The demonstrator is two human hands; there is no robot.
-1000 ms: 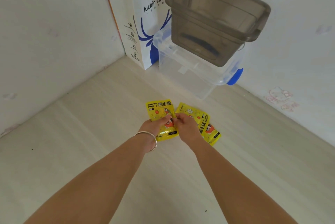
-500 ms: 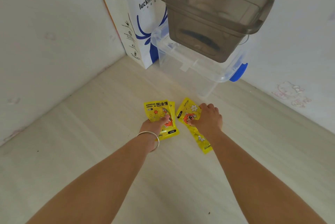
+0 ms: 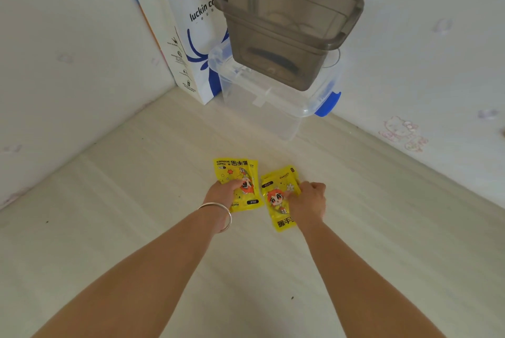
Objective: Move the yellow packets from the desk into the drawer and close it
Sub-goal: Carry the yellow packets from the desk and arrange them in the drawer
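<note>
Yellow hand-warmer packets with cartoon figures lie on the pale wooden desk (image 3: 136, 201). My left hand (image 3: 222, 193), with a silver bangle on its wrist, grips the left packets (image 3: 237, 171), which overlap as a small stack, its thumb on top. My right hand (image 3: 310, 202) has its fingers curled at the right edge of the right packet (image 3: 274, 198) and pinches it. This packet lies flat just right of the stack, with a narrow gap between them. No drawer shows in this view.
In the corner at the back, a grey plastic tub (image 3: 289, 23) sits on a clear lidded box (image 3: 262, 108) with a blue latch (image 3: 328, 104). A white and blue paper bag (image 3: 185, 37) stands to their left. White walls close off the left and right.
My right hand has turned the right packet more upright and shifted to its right edge. The left hand stays on the left stack.
</note>
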